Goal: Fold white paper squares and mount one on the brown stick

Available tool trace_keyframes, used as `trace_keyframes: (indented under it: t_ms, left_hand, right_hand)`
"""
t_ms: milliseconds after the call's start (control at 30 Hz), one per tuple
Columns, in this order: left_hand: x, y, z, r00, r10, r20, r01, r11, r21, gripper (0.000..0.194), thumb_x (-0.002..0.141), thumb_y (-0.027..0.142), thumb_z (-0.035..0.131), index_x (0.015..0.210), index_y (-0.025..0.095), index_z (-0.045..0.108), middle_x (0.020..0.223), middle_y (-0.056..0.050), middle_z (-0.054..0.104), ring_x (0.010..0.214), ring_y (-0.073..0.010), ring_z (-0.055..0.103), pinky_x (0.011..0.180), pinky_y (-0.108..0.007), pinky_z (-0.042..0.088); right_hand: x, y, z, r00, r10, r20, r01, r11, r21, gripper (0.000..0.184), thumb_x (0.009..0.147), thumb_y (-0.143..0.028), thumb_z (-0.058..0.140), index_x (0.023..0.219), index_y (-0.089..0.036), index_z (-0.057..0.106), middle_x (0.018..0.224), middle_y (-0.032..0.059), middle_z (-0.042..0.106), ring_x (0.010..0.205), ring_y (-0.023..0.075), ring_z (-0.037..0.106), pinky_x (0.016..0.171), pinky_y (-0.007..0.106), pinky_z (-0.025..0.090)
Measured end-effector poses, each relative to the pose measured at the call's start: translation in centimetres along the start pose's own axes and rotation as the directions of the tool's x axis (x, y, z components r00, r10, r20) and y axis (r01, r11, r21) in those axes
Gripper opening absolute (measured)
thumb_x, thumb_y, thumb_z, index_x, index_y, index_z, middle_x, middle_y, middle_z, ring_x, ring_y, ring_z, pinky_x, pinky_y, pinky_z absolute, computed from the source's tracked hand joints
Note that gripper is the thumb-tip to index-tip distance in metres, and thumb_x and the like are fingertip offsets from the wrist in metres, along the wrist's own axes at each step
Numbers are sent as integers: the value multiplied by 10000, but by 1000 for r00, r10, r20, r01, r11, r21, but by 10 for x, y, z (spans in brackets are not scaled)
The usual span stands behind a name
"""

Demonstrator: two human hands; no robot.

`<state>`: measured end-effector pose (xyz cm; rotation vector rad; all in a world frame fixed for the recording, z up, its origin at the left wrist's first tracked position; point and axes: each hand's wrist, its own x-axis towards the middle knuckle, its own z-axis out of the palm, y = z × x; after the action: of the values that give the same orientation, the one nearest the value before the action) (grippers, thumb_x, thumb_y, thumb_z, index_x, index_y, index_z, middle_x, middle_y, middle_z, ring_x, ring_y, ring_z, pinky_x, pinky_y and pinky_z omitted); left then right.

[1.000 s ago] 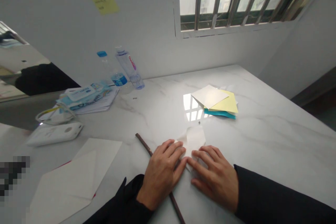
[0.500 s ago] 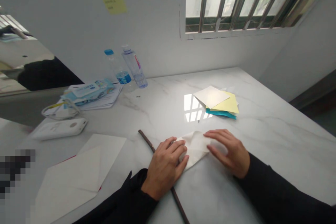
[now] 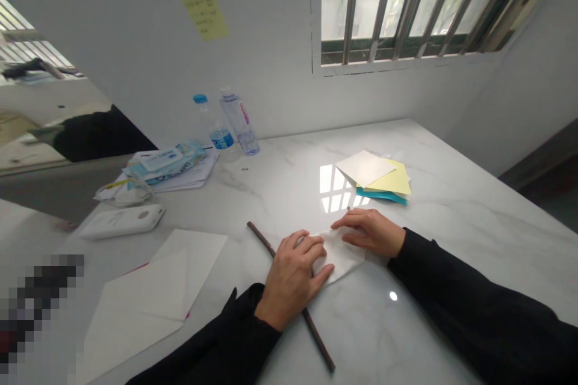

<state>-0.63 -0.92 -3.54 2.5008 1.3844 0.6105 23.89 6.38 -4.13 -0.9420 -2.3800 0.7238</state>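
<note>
A folded piece of white paper [image 3: 343, 260] lies on the table under both hands. My left hand [image 3: 293, 280] rests on its left part, fingers apart and slightly bent, pressing down on it. Over the paper's upper right part is my right hand [image 3: 372, 231], its fingers stretched out and the thumb apart from them. Both hands look open, and neither grips anything. A thin dark brown stick [image 3: 318, 340] lies slantwise beneath my left hand, which hides its middle. Part of the paper is covered by the fingers.
Larger white sheets [image 3: 139, 295] lie to the left, with a white device [image 3: 121, 221] behind them. Sticky notes [image 3: 388, 179] are stacked at the back right. Two plastic bottles [image 3: 241, 126] stand by the wall near a wipes pack [image 3: 169, 162].
My right hand has moved left and inward from the paper's right edge, onto its upper part. The left hand stays on the paper. The view has shifted slightly.
</note>
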Motion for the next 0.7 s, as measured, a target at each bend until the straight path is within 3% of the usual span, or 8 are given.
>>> trace_keyframes:
  t_ms: [100, 267, 467, 700]
  left_hand:
    - [0, -7, -3, 999, 43, 23, -43, 999, 4, 129, 883, 312, 746, 997, 267, 704, 1344, 16, 671, 1327, -310, 478, 1128, -538, 387]
    - [0, -13, -8, 988, 139, 62, -140, 990, 8, 130, 957, 316, 659, 1077, 306, 710, 1450, 50, 596, 1410, -300, 380, 1165, -532, 332]
    - [3, -14, -13, 973, 216, 78, -220, 974, 50, 169, 989, 281, 614, 1126, 322, 704, 1410, 38, 615, 1310, -279, 442, 1118, -498, 373]
    - [6, -16, -14, 942, 322, 98, -331, 939, 94, 184, 1011, 242, 573, 1117, 330, 694, 1152, 30, 711, 1145, -234, 525, 1134, -486, 335]
  right_hand:
    - [-10, 0, 2, 996, 85, -3, -84, 996, 17, 292, 888, -179, 649, 1160, -240, 735, 815, 5, 673, 653, 126, 568, 664, 264, 480]
    - [-24, -2, 1, 991, 124, 56, -131, 983, 129, 349, 859, -205, 667, 1204, -235, 708, 701, -37, 635, 563, 101, 511, 598, 235, 447]
    - [-26, -3, 1, 998, -13, 68, 5, 993, 120, 309, 864, -345, 736, 1159, -255, 748, 1006, 50, 681, 688, 122, 588, 682, 273, 496]
    - [-28, -12, 14, 997, -54, 51, 53, 998, 17, 239, 842, -319, 772, 1080, -296, 781, 1073, 82, 624, 958, 234, 581, 878, 420, 509]
